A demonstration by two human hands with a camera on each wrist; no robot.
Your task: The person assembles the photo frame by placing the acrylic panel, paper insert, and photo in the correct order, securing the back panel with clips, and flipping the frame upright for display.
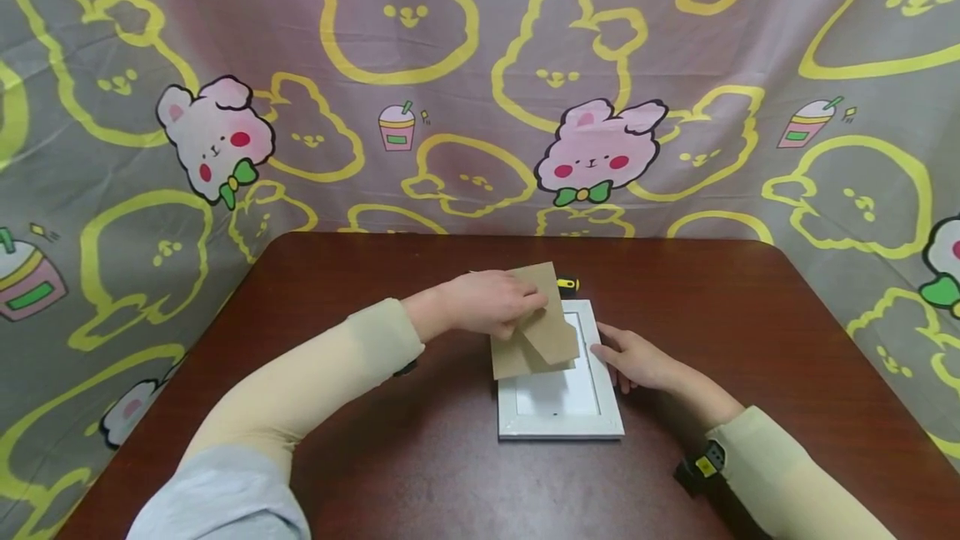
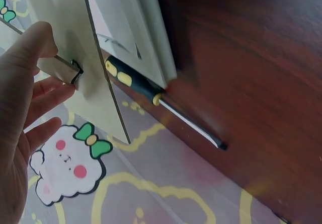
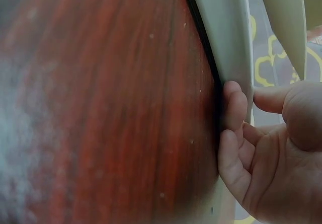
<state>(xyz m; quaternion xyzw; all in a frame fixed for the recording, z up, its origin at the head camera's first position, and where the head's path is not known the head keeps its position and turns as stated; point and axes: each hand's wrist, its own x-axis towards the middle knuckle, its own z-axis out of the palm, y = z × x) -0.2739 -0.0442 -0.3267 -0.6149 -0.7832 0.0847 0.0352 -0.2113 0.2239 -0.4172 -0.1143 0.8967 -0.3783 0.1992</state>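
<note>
A white picture frame [image 1: 555, 427] lies on the table, its recess partly covered from view by a brown backing board [image 1: 513, 363]. My left hand [image 1: 491, 302] holds that board tilted above the frame, pinching the fold-out stand [image 2: 63, 69] on its back. A small dark metal hinge [image 2: 77, 72] shows by the fingertips in the left wrist view. At the frame's right side, my right hand [image 1: 637, 359] grips the edge, thumb on top and fingers against the side. In the right wrist view the frame's pale side [image 3: 226, 38] runs up from those fingers.
A screwdriver [image 2: 133, 80] with a black and yellow handle lies just beyond the frame's far edge. The dark wooden table [image 1: 375, 473] ends at a patterned curtain [image 1: 465, 40] on the back and sides.
</note>
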